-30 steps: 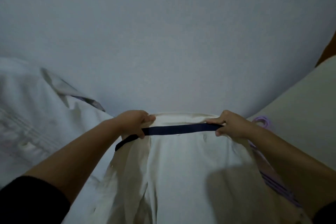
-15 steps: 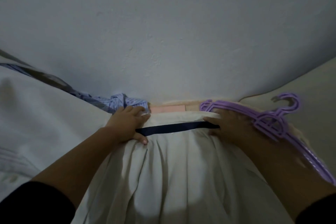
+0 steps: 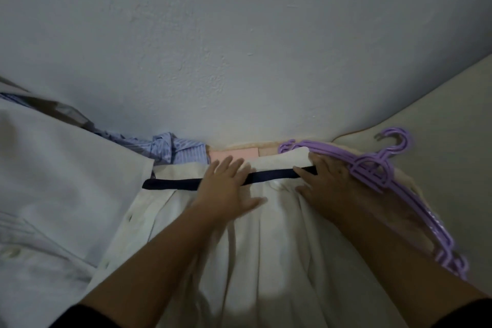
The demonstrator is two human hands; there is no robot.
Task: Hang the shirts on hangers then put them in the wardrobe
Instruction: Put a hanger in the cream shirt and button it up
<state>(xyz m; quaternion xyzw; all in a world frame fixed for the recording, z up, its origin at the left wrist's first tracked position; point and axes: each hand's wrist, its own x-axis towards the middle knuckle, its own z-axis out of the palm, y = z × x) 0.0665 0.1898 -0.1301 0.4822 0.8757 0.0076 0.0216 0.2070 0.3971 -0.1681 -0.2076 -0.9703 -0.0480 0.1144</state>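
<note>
While the cream-white cotton shirt w/ dark navy collar band (image 3: 253, 234) lies spread on the bed, left hand (image 3: 226, 189) presses flat, fingers straight; right hand (image 3: 330, 186) likewise flat, beside purple plastic hangers (image 3: 372, 168).

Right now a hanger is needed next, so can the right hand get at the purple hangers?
Probably yes: the right hand lies flat on the cream shirt, right beside the purple hangers, with nothing covering them.
</note>
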